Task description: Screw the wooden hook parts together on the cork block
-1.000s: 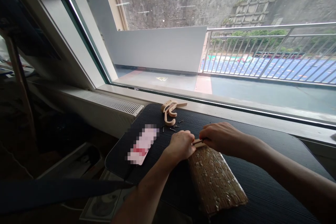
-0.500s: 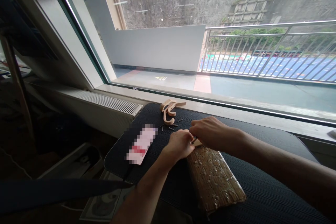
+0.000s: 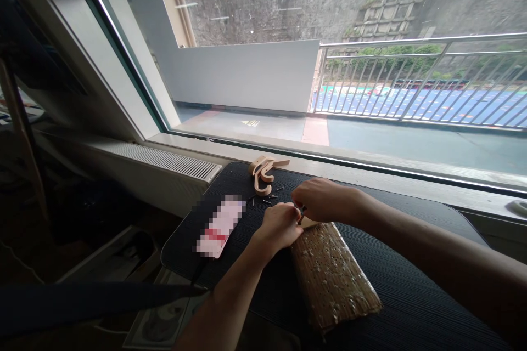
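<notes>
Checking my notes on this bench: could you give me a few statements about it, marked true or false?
1. The left hand is near the window-side end of the brown slab. True.
2. Curved wooden pieces lie on the dark table. True.
3. The right hand rests flat on the dark table. False: the right hand is curled near the left hand.
4. The pixelated pink item is outside the window. False: the pixelated pink item lies on the dark table.

— What carries everything?
— My black table (image 3: 407, 301), finely ridged, its corner rounded.
— Lying on it?
— Curved wooden pieces (image 3: 263, 175) near the far edge. Several small fasteners (image 3: 267, 201) just beside them, type unclear. Flat pink item (image 3: 224, 222), partly pixelated, to my left. Brown pitted block (image 3: 335, 279) nearest me.
</notes>
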{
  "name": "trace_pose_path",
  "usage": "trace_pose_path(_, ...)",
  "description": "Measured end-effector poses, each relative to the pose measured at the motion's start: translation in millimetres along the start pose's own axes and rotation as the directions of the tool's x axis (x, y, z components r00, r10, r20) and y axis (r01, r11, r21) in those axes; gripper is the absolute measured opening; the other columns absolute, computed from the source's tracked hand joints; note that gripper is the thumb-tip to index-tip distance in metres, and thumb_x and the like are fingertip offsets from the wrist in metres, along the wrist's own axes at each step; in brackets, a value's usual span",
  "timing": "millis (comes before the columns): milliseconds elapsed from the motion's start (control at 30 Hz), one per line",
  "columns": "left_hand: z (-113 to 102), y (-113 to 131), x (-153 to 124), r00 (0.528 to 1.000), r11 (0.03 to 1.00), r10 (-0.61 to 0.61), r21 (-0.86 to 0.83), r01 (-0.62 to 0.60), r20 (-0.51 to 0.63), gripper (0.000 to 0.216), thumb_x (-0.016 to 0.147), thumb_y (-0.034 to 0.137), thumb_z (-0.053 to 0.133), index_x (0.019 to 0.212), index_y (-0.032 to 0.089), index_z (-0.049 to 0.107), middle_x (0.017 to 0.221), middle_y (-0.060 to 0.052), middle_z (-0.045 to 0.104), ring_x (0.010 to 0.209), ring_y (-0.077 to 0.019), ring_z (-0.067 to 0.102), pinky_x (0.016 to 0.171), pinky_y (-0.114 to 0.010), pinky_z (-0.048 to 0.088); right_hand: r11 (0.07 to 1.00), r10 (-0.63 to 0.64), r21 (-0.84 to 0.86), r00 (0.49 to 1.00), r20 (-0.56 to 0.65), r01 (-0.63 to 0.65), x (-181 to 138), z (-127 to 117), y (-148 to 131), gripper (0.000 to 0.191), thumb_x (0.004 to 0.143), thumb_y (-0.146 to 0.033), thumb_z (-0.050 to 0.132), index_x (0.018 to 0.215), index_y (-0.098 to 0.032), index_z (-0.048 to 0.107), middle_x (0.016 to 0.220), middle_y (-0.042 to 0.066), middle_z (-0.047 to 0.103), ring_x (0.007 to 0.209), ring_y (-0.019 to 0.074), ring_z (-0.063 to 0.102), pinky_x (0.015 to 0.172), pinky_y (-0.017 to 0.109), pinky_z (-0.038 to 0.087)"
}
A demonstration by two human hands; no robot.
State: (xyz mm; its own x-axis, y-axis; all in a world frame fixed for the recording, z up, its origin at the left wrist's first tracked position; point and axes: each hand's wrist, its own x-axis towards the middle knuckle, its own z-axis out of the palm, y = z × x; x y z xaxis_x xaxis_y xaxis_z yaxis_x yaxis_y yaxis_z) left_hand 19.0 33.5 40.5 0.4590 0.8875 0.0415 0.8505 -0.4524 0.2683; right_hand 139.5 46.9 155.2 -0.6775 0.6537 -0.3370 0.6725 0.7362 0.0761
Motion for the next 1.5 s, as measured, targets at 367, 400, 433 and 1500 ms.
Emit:
trace_pose_path(367, -3, 1, -1, 1.0, 1.0, -0.001, 0.0, 0.001, 0.0, 0.012, 0.076, 0.025, 0.056, 0.08, 0.021, 0.066, 0.087, -0.005, 0.069, 0.083, -0.0205, 0.064, 0.066, -0.026, 0.046, 0.997, -0.068, 0.031, 0.997, -0.035, 0.069, -3, -1, 4, 0.019, 0.078, -0.009, 0.05, 0.083, -0.011, 0.068, 0.083, 0.01, 0.068, 0.071, 0.0145, 0.056, 0.059, 0.026, 0.034)
trace_pose_path(400, -2, 1, -1, 1.0, 1.0, -0.001, 0.001, 0.001, 0.001, 0.013, 0.076, 0.025, 0.056, 0.08, 0.02, 0.066, 0.088, -0.005, 0.069, 0.083, -0.0205, 0.064, 0.067, -0.026, 0.046, 0.998, -0.054, 0.025, 0.998, -0.033, 0.055, -3, 0, 5, 0.019, 0.08, -0.01, 0.05, 0.084, -0.011, 0.068, 0.083, 0.01, 0.068, 0.072, 0.0151, 0.057, 0.058, 0.026, 0.034)
trace_pose_path(433, -2, 1, -1, 1.0, 1.0, -0.002, 0.002, 0.002, 0.002, 0.013, 0.077, 0.026, 0.055, 0.08, 0.02, 0.066, 0.089, -0.005, 0.069, 0.084, -0.0206, 0.064, 0.068, -0.026, 0.046, 0.999, -0.034, 0.019, 0.999, -0.03, 0.035, -3, 1, 5, 0.019, 0.081, -0.012, 0.05, 0.084, -0.011, 0.068, 0.082, 0.01, 0.068, 0.072, 0.0158, 0.057, 0.057, 0.026, 0.033)
trace_pose_path(1500, -1, 1, -3, 1.0, 0.999, 0.001, -0.032, -0.002, -0.019, 0.015, 0.077, 0.03, 0.055, 0.08, 0.019, 0.065, 0.09, -0.005, 0.068, 0.083, -0.0193, 0.062, 0.066, -0.025, 0.044, 0.996, 0.079, -0.039, 0.995, -0.066, -0.081, -13, -15, -3, 0.018, 0.079, -0.017, 0.054, 0.09, -0.013, 0.067, 0.082, 0.01, 0.069, 0.072, 0.0196, 0.061, 0.052, 0.028, 0.03)
